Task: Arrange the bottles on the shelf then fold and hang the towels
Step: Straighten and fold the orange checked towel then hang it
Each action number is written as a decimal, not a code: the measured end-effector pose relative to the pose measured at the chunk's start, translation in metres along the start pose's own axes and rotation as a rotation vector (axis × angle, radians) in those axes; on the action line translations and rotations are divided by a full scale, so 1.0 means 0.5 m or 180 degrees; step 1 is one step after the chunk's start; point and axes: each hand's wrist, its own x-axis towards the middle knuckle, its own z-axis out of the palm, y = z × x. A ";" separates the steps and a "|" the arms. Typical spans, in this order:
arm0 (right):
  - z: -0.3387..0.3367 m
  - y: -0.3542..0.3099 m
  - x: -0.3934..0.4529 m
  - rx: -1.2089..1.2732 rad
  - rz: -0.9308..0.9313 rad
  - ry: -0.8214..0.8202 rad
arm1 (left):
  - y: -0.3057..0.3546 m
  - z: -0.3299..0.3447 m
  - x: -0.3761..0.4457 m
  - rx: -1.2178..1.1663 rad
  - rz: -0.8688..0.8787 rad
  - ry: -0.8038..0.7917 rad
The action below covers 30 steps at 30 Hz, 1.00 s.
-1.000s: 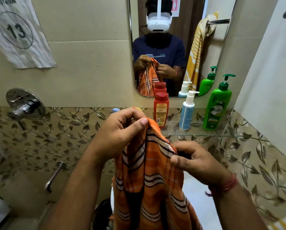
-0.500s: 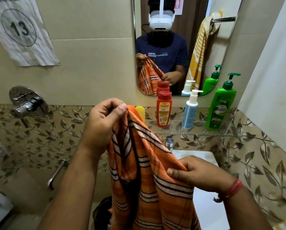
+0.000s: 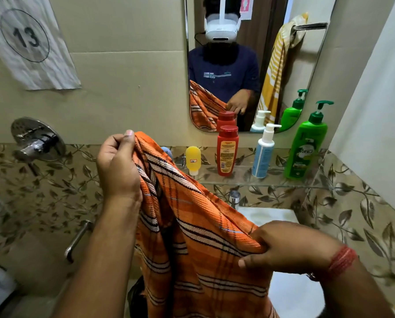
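Your left hand (image 3: 117, 167) was raised, fingers and thumb curled round a bunched top corner of the orange striped towel (image 3: 198, 244), while your right hand (image 3: 288, 250), lower and nearer the sink (image 3: 270, 215), pinched another stretch of its edge, so the cloth sloped down between them and hung in folds below. The towel was a coarse waffle weave, orange with white and black bands. On the glass shelf (image 3: 244, 181) stood four bottles in a row, all upright and apart: a small yellow squeeze tube (image 3: 193, 159) resting on its cap, a red flip-top bottle (image 3: 227, 150), a white and blue pump bottle (image 3: 264, 150), and a tall green pump bottle (image 3: 306, 145) at the right end. What each held you could not tell through the opaque plastic. A yellow striped towel (image 3: 275, 72) showed in the mirror (image 3: 315, 65), draped over a bar. The wall below was glossy leaf-patterned tile (image 3: 54, 196).
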 end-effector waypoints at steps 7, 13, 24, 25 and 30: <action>-0.050 0.014 -0.003 0.1540 -0.0992 -0.0179 | 0.017 0.009 0.011 0.0133 0.0070 -0.0184; 0.005 -0.078 0.080 0.2460 -0.1182 0.1104 | 0.024 0.025 -0.021 0.0030 0.0039 -0.1140; 0.043 -0.147 0.117 0.2576 -0.0871 0.2287 | 0.030 0.014 -0.011 0.0086 0.0160 -0.1127; 0.044 -0.140 0.117 0.2487 -0.0887 0.2094 | 0.029 0.010 -0.010 0.0072 0.0156 -0.1084; 0.070 -0.124 0.124 0.1752 -0.0811 0.0899 | 0.034 0.006 -0.002 -0.0001 0.0185 -0.0937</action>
